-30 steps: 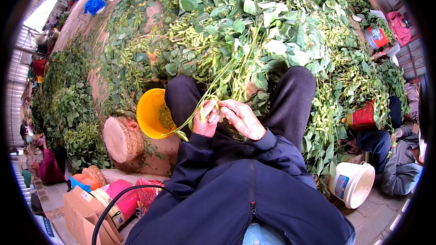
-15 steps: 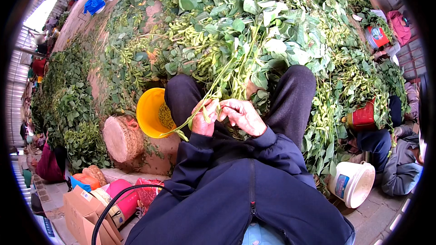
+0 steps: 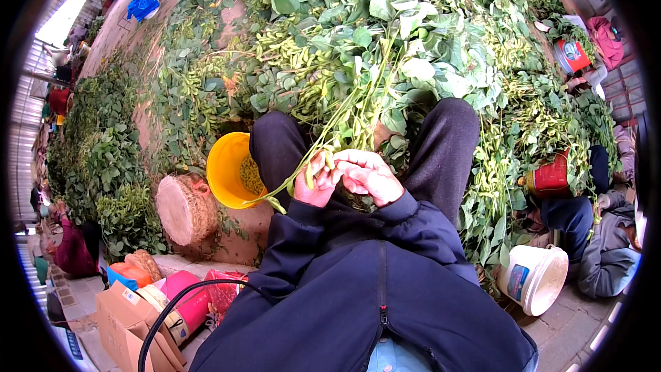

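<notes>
Between my knees, my left hand (image 3: 315,184) is closed round a green bean stalk (image 3: 297,178) with pods hanging from it. The stalk runs from the leafy heap down past my left wrist. My right hand (image 3: 370,174) meets the left one, its thumb and fingers pinched at a green bean pod (image 3: 329,160); the fingertips partly hide it. Just left of my left knee, a yellow bucket (image 3: 219,171) leans towards me with shelled green beans (image 3: 250,176) inside.
A big heap of bean plants (image 3: 330,48) spreads ahead and to both sides. Left lies a round straw-sided stool (image 3: 184,210), with a cardboard box (image 3: 131,324) nearer. To the right are a white bucket (image 3: 533,279), a red container (image 3: 552,176) and a seated person (image 3: 609,248).
My fingers have shifted slightly on the pods, and my right hand has turned a little against the left. The stalk and bucket stay in place.
</notes>
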{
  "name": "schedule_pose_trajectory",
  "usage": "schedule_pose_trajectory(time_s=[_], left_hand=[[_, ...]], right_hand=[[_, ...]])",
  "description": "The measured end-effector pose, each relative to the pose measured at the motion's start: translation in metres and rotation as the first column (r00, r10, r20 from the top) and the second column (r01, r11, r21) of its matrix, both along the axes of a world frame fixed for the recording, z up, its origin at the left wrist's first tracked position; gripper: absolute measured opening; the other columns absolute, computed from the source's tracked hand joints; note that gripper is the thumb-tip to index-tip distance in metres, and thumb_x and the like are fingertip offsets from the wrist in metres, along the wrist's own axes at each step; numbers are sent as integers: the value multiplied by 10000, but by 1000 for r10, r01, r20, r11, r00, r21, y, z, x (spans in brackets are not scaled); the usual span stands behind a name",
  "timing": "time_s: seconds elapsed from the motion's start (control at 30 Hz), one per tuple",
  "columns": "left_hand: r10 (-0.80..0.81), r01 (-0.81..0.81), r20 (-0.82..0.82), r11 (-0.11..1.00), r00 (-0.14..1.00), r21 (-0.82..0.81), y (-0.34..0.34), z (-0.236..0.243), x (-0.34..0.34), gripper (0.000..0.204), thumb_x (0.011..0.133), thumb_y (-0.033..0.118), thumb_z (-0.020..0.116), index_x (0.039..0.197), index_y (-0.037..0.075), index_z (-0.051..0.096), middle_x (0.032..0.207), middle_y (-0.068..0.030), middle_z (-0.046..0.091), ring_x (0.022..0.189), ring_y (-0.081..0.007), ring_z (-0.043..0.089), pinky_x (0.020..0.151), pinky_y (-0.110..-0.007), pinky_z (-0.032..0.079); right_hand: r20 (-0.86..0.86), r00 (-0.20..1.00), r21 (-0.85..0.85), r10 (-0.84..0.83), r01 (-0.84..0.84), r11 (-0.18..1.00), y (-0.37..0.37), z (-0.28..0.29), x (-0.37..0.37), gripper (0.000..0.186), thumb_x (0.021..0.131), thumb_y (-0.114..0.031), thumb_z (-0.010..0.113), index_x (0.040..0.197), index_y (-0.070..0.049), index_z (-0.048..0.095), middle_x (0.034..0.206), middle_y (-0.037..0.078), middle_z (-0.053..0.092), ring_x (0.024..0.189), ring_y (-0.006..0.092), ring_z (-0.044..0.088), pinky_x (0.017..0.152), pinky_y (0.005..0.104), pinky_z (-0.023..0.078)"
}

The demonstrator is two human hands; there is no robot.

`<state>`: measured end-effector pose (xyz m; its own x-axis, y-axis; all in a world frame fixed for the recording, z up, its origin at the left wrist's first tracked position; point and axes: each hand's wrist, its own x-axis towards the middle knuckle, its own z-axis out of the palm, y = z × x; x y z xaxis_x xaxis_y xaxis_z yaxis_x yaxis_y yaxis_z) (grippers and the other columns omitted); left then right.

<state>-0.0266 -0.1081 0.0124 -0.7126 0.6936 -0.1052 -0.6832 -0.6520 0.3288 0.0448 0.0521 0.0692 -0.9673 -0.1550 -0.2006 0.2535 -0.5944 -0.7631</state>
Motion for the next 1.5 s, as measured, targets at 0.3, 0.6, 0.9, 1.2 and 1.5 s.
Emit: schedule_pose_trajectory(time_s=[0.3,0.6,0.9,1.2,1.5], left_hand=[[80,-298,-337,684,938,-666,7,31,14,165,919,165,678,999,34,617,697,49,547,531,-18,435,470,-179,284],[160,-293,-265,741,951,-604,3,32,18,199,929,135,641,1073,-4,649,823,-14,638,585,-49,512,485,-168,326],[124,-220,-195,748,973,-626,-2,27,16,227,899,138,626,1072,-2,667,791,-9,622,567,-60,508,476,-166,328],[20,-88,-130,839,991,-537,-8,22,18,199,871,105,572,1006,-22,645,817,-35,605,565,-57,439,512,-172,317],[-107,15,-151,859,983,-511,-11,22,24,225,848,91,571,965,-68,679,847,-101,663,536,-88,448,475,-207,338]], right_hand=[[-116,991,357,-70,107,928,-11,-5,-4,179,1010,-96,494,1109,-21,623,840,-9,665,632,35,506,571,195,420],[-112,988,470,-104,145,871,-9,-1,-3,144,977,-108,569,1046,-6,642,800,-19,626,677,47,509,608,216,434],[-203,946,507,-254,323,799,-9,-26,-9,140,984,-84,612,1073,18,646,831,-33,606,741,45,532,690,213,458],[-189,975,449,-119,194,872,3,-20,-11,240,978,-95,581,1179,14,652,859,-21,635,754,52,528,704,229,466],[-170,982,270,76,-28,963,21,-30,-7,157,996,-216,583,1013,-72,642,799,-90,547,649,-1,407,570,174,330]])
